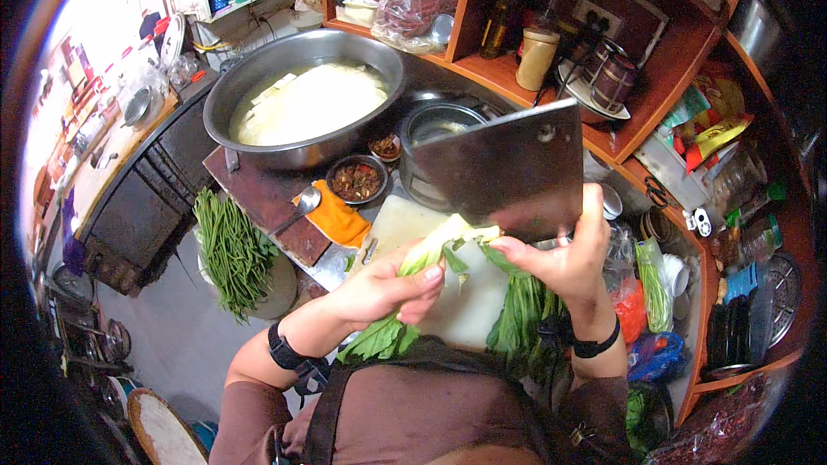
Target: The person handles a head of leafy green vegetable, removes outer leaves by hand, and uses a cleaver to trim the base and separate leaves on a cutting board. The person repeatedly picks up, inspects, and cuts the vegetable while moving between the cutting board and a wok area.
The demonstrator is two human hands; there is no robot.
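My left hand (381, 287) grips a leafy green vegetable (423, 255), its pale stem end up and its leaves hanging below my palm. A broad cleaver (504, 171) is raised in my right hand (575, 265), its blade standing above the board. The right thumb reaches towards the stem end, close against a piece of leaf; whether it pinches that leaf is unclear. Beneath both hands lies a white cutting board (471, 316), partly covered by my arms. More leafy greens (517, 313) rest on its right side, under my right wrist.
A large metal basin (216, 126) holds pale chunks in liquid. Before it are a bowl of dark sauce (356, 181), an orange cloth (339, 216) and a spoon (308, 201). A pot (417, 174) stands behind the cleaver. Long green beans (236, 252) lie at lower left; wooden shelves (465, 6) border the back.
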